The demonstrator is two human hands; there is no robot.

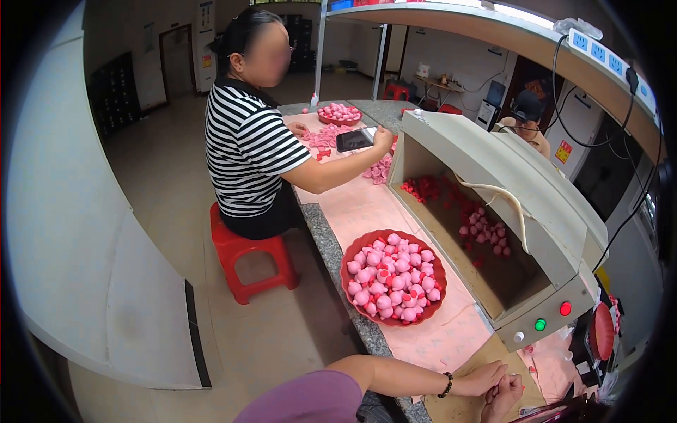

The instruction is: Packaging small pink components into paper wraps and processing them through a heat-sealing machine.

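My left hand (481,379), with a dark beaded bracelet at the wrist, and my right hand (505,397) meet low at the right, above a brown board (451,407). Fingers of both are closed and pressed together; whatever they hold is hidden or too small to name. Beyond them stands a red scalloped bowl (345,285) heaped with small round pink pieces (391,278) bearing red parts. It rests on pink sheeting (423,345) over the stone-topped table.
A beige tunnel-like machine (508,183) with more pink and red pieces inside borders the bowl's right. A co-worker in stripes (257,141) sits on a red stool (250,261), holding a phone (356,139). Overhead runs a shelf with a power strip (599,53) and hanging cables.
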